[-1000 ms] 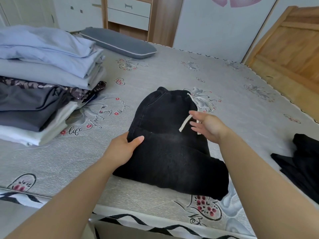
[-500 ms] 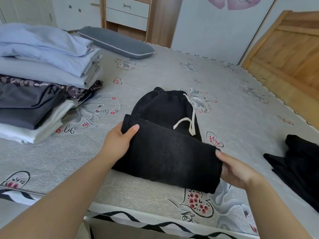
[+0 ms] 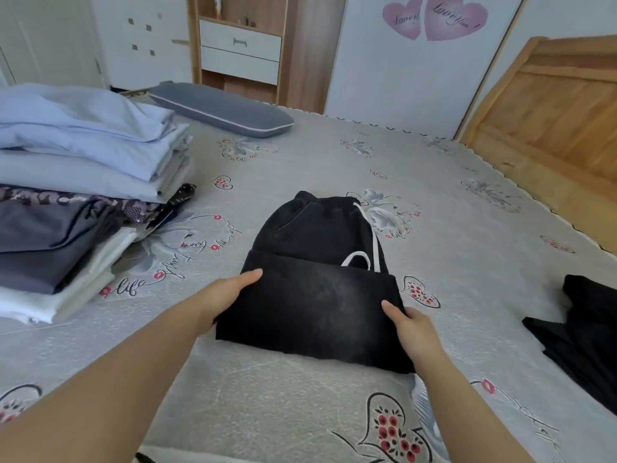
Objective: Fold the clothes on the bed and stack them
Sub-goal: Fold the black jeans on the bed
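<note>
We see a grey flower-printed bed [image 3: 434, 208], a stack of folded blue, grey and white clothes [image 3: 76, 195] at nine o'clock, and folded black denim trousers with a white drawstring [image 3: 317, 282] at centre. Our left hand [image 3: 227, 295] and right hand [image 3: 412, 325] grip their near fold, thumbs on top, fingers hidden beneath.

Wooden cabinet [image 3: 241, 50] with two white drawers stands against the far wall. Right of it, a white panel [image 3: 394, 71] bears pink heart stickers [image 3: 434, 18]. Further right, a wooden headboard [image 3: 547, 108]. Daylight, even.
</note>
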